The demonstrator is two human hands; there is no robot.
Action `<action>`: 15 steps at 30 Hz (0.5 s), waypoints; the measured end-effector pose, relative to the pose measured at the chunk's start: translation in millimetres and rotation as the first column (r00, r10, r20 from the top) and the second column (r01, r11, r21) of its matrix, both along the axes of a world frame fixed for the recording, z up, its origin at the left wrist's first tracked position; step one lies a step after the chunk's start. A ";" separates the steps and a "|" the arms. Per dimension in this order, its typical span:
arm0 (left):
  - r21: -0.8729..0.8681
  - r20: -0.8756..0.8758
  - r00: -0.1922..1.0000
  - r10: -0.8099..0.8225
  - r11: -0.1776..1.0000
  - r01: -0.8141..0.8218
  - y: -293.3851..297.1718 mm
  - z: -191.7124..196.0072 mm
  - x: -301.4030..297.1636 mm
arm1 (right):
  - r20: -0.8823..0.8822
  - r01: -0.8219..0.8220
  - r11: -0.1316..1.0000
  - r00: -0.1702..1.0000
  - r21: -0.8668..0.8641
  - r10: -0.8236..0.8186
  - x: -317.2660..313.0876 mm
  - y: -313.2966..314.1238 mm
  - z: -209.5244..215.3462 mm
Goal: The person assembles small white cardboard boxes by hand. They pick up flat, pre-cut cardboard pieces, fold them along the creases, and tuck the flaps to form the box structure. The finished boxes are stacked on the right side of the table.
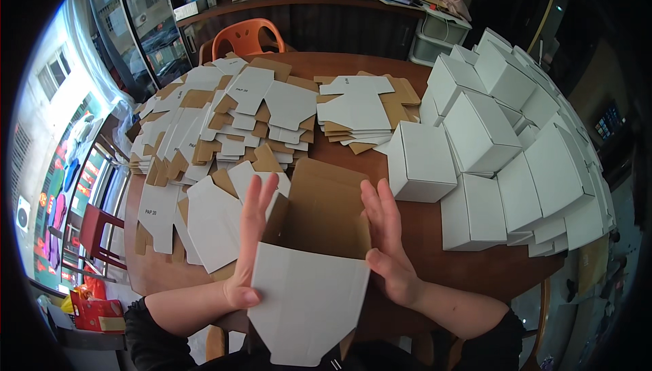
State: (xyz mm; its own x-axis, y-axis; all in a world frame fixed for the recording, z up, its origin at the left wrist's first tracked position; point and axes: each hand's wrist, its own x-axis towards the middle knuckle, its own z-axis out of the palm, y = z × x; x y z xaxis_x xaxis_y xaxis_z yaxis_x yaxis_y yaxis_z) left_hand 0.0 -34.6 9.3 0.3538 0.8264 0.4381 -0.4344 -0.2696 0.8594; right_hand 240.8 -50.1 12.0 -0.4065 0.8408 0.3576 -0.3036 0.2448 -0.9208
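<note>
A partly folded cardboard box (pixel 309 300), white outside and brown inside, is upright between my hands at the table's near edge. Its top gapes open, showing the brown inner walls, and its front panel tapers to a narrow flap at the bottom. My left hand (pixel 246 266) presses against the left side, fingers pointing up and thumb on the front panel. On the opposite side my right hand (pixel 390 259) holds the right wall, its thumb near the front top corner. The box's lower back is hidden.
Piles of flat box blanks (pixel 224 120) cover the table's left side, with a smaller stack (pixel 356 109) at the far middle. Many folded white boxes (pixel 482 133) are heaped at the right. An orange chair (pixel 248 35) stands beyond the brown table (pixel 421 235).
</note>
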 end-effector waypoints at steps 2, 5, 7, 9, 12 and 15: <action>-0.089 0.095 0.995 0.031 0.996 -0.022 -1.8 9.9 5.3 | -0.084 -0.014 1.000 0.996 0.013 0.015 -2.7 0.8 -2.4; -0.207 0.176 0.984 0.012 0.978 0.025 -7.6 31.9 7.0 | 0.038 0.071 0.994 0.996 0.085 -0.074 2.2 -3.4 -2.7; -0.122 0.190 0.982 0.012 0.992 0.012 -4.2 24.4 7.3 | -0.043 0.021 0.998 0.999 0.065 -0.018 -0.6 -1.8 -8.9; 0.017 0.141 0.988 0.069 0.997 -0.072 -1.8 12.8 10.2 | -0.153 -0.072 0.997 0.986 -0.012 0.069 -4.9 -1.5 -11.0; 0.005 0.047 0.995 0.092 0.996 -0.093 -5.4 9.0 11.6 | -0.248 -0.203 0.968 0.955 -0.145 0.163 -4.9 -3.4 -8.6; 0.161 -0.141 0.982 0.128 0.981 -0.105 6.1 -2.5 -8.1 | -0.164 -0.224 0.963 0.966 -0.146 0.200 -1.3 -3.4 -7.4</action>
State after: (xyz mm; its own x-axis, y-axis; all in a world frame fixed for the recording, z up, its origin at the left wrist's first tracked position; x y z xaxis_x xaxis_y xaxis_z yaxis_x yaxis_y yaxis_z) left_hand -8.1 -28.5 6.9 0.3302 0.7936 0.5111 -0.2611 -0.4436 0.8574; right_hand 239.6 -53.5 4.5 -0.5352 0.7925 0.2923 -0.4668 0.0110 -0.8843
